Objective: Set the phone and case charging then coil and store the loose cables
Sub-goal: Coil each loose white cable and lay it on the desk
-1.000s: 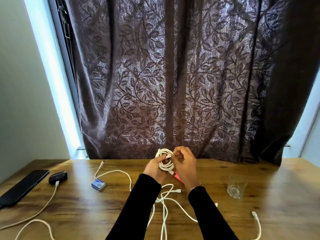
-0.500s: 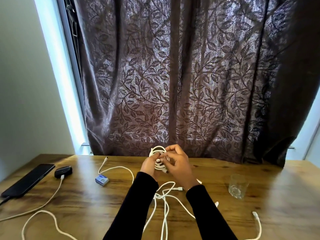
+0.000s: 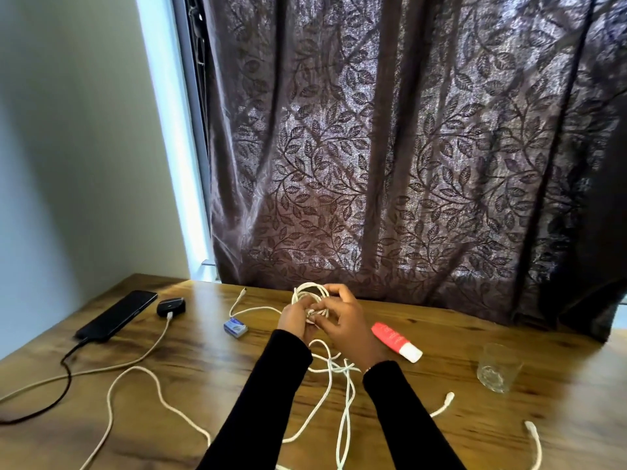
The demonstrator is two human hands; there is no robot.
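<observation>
Fingertips [image 3: 314, 321] of both hands pinched on white cable coil [image 3: 310, 300], held upright just above table [image 3: 203, 374] near far edge. Left hand [image 3: 294, 318] closed on coil's lower side; right hand [image 3: 346, 322] closed on its near strand. Since a second ago, coil lowered slightly, right-hand fingers shifted across bundle; tail judged being tucked, coil nearly finished. Loop plane faces camera, long axis roughly vertical. Loose cables [image 3: 339, 385] trail toward body, uncoiled. Phone [image 3: 117, 315] and case [image 3: 171, 307] lie far left, leads attached.
</observation>
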